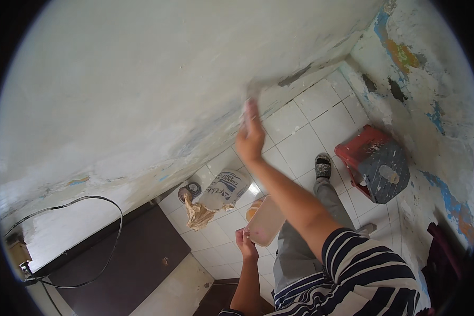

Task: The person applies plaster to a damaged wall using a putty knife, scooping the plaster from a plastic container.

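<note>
– Whitish wall (142, 68), smeared with grey patches, runs down to a white-tiled floor (313, 108). What about the other wall, over on the right?

– That right-hand wall (434, 113) is rougher: the coating has flaked away, baring blue and orange-brown spots and dark hollows.

– And the right hand (251, 141)?

– Raised in front of the whitish wall, fingers closed around a flat-bladed tool (253, 90). Both are motion-blurred, so I can't tell whether the blade touches the surface.

– What does the left hand (245, 246) have?

– It's lower down, pinching the left edge of a pale, rectangular plastic tray (265, 224). The tray is tilted, with its inside facing up, near the person's grey trousers (295, 253).

– Anything behind it?

– Part of a tan, round-edged object (254, 208) shows past its upper edge. Farther up the floor lies a whitish printed sack (227, 188), with crumpled brown paper (197, 215) just beside it and a round container (190, 190) near the wall's foot.

– To the right of the person?

– A red-and-grey step stool (380, 166), spattered with white, near a speckled dark shoe (323, 166).

– Lower left?

– A dark brown panel (121, 258), with a looping black cable (122, 216) passing over it.
</note>
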Action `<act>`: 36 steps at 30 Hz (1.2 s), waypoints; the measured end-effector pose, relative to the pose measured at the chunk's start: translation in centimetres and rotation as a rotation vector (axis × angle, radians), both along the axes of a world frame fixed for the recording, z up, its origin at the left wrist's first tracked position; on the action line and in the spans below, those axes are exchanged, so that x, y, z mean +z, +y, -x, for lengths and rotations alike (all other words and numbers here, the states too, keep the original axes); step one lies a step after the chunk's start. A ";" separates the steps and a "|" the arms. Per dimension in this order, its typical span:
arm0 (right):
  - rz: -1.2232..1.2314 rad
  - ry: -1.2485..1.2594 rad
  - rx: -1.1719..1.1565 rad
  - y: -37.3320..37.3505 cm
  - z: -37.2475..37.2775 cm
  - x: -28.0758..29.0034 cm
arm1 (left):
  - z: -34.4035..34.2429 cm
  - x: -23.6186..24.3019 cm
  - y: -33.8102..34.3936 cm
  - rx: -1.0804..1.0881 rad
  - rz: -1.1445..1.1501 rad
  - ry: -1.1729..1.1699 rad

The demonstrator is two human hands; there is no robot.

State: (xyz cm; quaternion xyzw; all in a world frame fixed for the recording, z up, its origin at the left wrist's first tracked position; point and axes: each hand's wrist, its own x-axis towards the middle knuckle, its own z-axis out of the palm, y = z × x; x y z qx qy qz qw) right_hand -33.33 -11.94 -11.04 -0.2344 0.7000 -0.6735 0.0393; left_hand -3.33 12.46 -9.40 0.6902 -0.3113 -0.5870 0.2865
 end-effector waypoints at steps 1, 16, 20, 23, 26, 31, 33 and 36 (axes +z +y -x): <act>0.027 -0.027 0.073 0.5 -2.6 0.3 | 0.3 -0.1 -0.1 0.000 -0.003 -0.005; 0.096 -0.127 -0.240 3.7 16.8 -2.6 | -6.3 0.0 -2.8 -0.062 0.049 -0.103; -0.025 0.085 -0.168 0.4 6.2 -2.2 | -6.3 0.0 -2.6 -0.025 0.020 -0.115; 0.042 0.007 0.023 -0.6 -5.3 -1.6 | -8.2 -0.9 -2.4 -0.071 0.043 -0.063; 0.054 -0.021 0.201 1.1 -11.8 -2.1 | -8.5 -1.3 -2.6 -0.067 0.009 -0.077; 0.117 -0.234 0.206 3.7 -8.4 -4.4 | -10.3 -1.1 -2.9 -0.047 0.031 -0.095; 0.050 -0.169 -0.025 3.6 -0.4 -6.2 | -11.0 -1.3 -3.3 -0.056 0.049 -0.086; 0.115 -0.098 -0.320 2.4 9.3 -6.7 | -11.6 -1.3 -3.2 -0.058 0.035 -0.107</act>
